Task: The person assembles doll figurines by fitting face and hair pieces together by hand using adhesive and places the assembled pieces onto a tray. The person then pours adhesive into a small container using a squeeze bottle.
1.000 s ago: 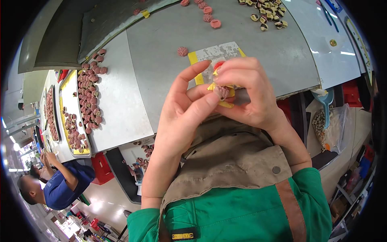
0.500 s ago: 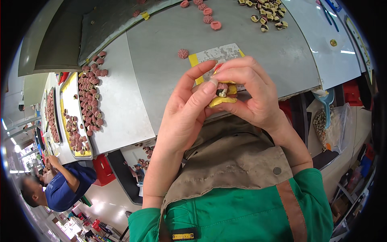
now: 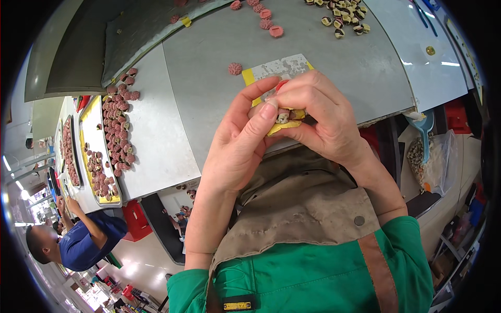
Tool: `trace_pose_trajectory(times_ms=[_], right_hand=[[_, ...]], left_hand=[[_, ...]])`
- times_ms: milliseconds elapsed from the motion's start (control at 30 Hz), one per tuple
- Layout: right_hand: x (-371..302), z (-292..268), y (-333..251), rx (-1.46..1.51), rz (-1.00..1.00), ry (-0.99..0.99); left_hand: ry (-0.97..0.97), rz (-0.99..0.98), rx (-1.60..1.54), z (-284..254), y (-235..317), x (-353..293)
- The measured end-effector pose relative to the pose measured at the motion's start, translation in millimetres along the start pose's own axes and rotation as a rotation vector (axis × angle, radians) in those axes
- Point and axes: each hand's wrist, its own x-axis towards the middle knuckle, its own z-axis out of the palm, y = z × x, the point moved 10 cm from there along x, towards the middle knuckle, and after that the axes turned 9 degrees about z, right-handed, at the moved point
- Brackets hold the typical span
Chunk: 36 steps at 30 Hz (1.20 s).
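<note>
Both of my hands meet over the near edge of a grey metal table [image 3: 323, 68]. My left hand [image 3: 242, 143] and my right hand [image 3: 323, 117] pinch a small round part [image 3: 283, 116] with a pale and dark face between their fingertips. A bit of red shows above it by my right fingers. Under my hands lies a yellow pad [image 3: 276, 70] with a worn grey top; its lower yellow edge shows below the part. One pink round piece [image 3: 235, 68] lies on the table just left of the pad.
Several pink pieces [image 3: 266, 13] and a heap of pale and dark parts [image 3: 344, 18] lie at the far side. A yellow tray [image 3: 99, 156] with pink pieces stands at the left. Another person in a blue shirt [image 3: 83, 242] works at lower left. A blue scoop [image 3: 425, 128] and a bag sit at the right.
My hands have stayed over the pad while the fingers shifted around the small part; my left thumb now presses on it. The person at lower left has moved a little.
</note>
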Motion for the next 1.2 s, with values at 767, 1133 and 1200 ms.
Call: trace_pose_trajectory(times_ms=[767, 1133, 1200], right_hand=[[16.6, 25.7, -55.5, 0.001, 0.115, -0.188], [32.1, -72.5, 40.0, -0.438, 0.333, 0.009], [39.0, -75.3, 48.3, -0.478, 0.305, 0.005]], left_hand=[[0.948, 0.572, 1.989, -342.0, 309.1, -221.0], [-0.183, 0.65, 1.406, -28.7, 125.7, 19.5], [-0.232, 0.591, 1.343, -23.4, 110.4, 30.8]])
